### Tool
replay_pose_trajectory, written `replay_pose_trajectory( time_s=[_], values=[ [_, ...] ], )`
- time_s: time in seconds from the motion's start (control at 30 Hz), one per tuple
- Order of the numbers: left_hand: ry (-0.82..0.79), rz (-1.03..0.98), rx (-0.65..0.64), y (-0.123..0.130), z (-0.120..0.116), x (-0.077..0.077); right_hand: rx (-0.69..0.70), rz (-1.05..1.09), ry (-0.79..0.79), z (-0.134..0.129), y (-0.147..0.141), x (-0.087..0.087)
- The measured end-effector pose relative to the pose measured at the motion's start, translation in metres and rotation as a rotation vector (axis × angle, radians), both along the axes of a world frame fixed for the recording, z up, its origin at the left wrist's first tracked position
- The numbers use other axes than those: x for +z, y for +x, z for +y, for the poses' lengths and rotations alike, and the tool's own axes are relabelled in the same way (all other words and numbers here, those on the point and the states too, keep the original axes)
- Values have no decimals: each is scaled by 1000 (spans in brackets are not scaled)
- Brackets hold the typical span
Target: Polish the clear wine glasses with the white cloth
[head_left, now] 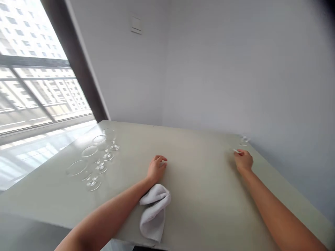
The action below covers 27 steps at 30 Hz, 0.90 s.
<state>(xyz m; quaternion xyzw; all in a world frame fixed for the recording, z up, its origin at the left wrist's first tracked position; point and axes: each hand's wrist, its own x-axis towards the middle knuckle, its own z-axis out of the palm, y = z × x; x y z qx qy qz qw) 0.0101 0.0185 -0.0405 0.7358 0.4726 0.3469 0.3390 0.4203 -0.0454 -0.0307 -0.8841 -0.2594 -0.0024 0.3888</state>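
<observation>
Head view. My left hand [157, 169] lies over the middle of the tabletop [199, 195], fingers loosely curled, thumb and fingertips apart. Just beside my left wrist, toward the near edge, is a white cloth [154, 212], folded over itself in a loose loop; whether it touches my forearm I cannot tell. My right hand [243, 161] reaches out to the far right, its fingertips together, pinched on a thin pale piece [237, 151], too blurred to identify. Just beyond these fingers, near the right edge, is a small clear object [244, 140], likewise blurred. To the left of my left hand, well apart from it, four clear stemmed glasses [101, 168] form a slanting row, tilted in this view. Behind: pale walls [222, 69], a switch plate [136, 25] and, at left, a bright window [28, 83].
</observation>
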Motion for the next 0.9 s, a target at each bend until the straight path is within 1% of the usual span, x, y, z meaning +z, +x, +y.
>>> replay_pose_trajectory(
  time_s=[0.07,0.13,0.17,0.23,0.3,0.33,0.37,0.43,0.53,0.63,0.7,0.77,0.83,0.9],
  values=[
    [-33,-139,100,-1,4,1,149,14,59,-3,-31,4],
    [-37,-255,247,-7,14,4,373,55,135,-6,-72,10],
    [-30,-298,342,-13,20,5,496,89,158,-9,-96,15],
    [-37,-347,567,-28,35,10,735,124,130,-18,-144,25],
    [-80,-362,775,-46,52,14,960,132,81,-30,-188,35],
    [-109,-360,853,-56,61,15,1060,130,69,-35,-208,40],
    [-134,-354,904,-65,70,15,1151,132,58,-41,-225,45],
    [-168,-342,971,-79,87,15,1294,129,50,-50,-252,52],
    [-201,-319,1054,-92,108,12,1436,53,94,-58,-280,60],
    [-195,-317,1139,-95,123,10,1572,-81,114,-59,-301,62],
    [-170,-332,1199,-96,129,11,1662,-146,81,-58,-312,57],
    [-131,-348,1233,-99,135,14,1717,-204,52,-55,-320,49],
    [-92,-361,1225,-103,139,18,1731,-251,17,-53,-324,40],
    [-66,-369,1178,-107,142,22,1705,-269,-34,-52,-324,33]
  ],
)
